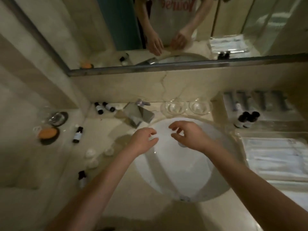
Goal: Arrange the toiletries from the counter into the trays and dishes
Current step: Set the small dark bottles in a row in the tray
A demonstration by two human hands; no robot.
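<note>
Over the white sink basin (175, 172), both hands hover with fingers loosely curled and spread, neither holding anything. Left hand (143, 140) has its fingertips (154, 131) over the basin's left rim; right hand (188, 135) sits just beside it, fingertips (173, 126) pointing toward the left hand, a small gap between the two. Blurry frame, so fine detail is unclear.

Beyond the fingertips, at the back wall: the grey faucet (138, 114) just past the left hand's fingers, and two clear glass dishes (173, 107) past the right hand's fingers, side by side, looking empty.

Left of the left fingers, well apart: two small dark bottles (104, 107) lying near the back wall, one dark bottle (77, 134) lying on the counter, and another (82, 179) closer to the person beside the left forearm. Small white round items (90, 153) sit between these, near the left wrist; cannot tell what they are. Farther left, an orange soap (48, 133) on a dark round dish (49, 140), with a second dark dish (58, 118) behind it holding something clear.

Right of the right fingers: a tray (273, 124) with dark bottles (246, 119) standing upright at its left end, and wrapped packets (275, 154) in a tray nearer the person.
</note>
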